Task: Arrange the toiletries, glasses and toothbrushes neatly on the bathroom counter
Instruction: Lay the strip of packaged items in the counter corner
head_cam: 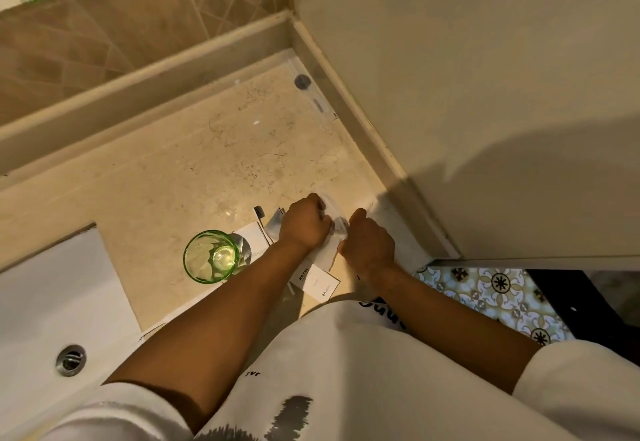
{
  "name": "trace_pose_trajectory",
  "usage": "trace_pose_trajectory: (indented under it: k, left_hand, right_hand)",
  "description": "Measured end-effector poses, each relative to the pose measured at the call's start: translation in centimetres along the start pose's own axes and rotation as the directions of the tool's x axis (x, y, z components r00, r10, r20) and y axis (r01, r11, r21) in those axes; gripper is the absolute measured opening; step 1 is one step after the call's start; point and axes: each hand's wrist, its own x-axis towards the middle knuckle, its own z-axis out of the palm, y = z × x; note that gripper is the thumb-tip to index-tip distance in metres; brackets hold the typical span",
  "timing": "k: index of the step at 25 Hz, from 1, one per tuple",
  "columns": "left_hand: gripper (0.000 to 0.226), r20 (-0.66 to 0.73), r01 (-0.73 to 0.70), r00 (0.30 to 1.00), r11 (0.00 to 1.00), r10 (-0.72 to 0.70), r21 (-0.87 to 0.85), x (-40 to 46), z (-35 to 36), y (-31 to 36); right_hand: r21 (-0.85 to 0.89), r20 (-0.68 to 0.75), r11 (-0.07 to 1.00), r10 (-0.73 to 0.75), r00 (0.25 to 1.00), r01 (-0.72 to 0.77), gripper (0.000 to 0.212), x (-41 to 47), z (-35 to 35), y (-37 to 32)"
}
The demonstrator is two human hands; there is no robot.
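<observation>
Both hands — left hand [303, 222], right hand [369, 243] — are closed on a clear wrapper [337, 224] over white hotel packets [317, 279]. Left of them stand a toothbrush [259, 214] and green glass [211, 256] — arranging looks barely begun.

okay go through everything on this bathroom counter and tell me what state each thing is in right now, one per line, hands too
Green glass: upright on the counter, no liquid visible.
Toothbrush: lying flat, bristle end pointing away, partly hidden.
Hotel packet: flat on the counter, under the wrists.
Clear wrapper: crumpled, pinched between both hands.
Left hand: closed on the wrapper.
Right hand: closed on the wrapper.
Sink drain: open, basin looks dry.
</observation>
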Motion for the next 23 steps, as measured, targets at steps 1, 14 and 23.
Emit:
trace_pose_trajectory:
  k: [1,14,23]
  left_hand:
    - [0.029,0.007,-0.01,1.0,1.0,0.01,-0.001,-0.1,0.1,0.0]
    - [0.017,0.071,0.317,0.937,0.75,-0.342,-0.581,0.2,0.0,1.6]
    - [0.023,0.015,0.295,0.87,0.496,-0.493,-0.817,0.9,-3.7,-0.3]
  right_hand:
    - [0.038,0.019,0.999,0.017,1.0,-0.018,0.047,0.1,-0.1,0.1]
    - [0.146,-0.002,0.976,-0.162,0.987,0.161,0.017,0.6,-0.1,0.2]
    - [0.532,-0.107,0.819,-0.186,0.977,0.215,0.035,1.4,-1.3,-2.4]
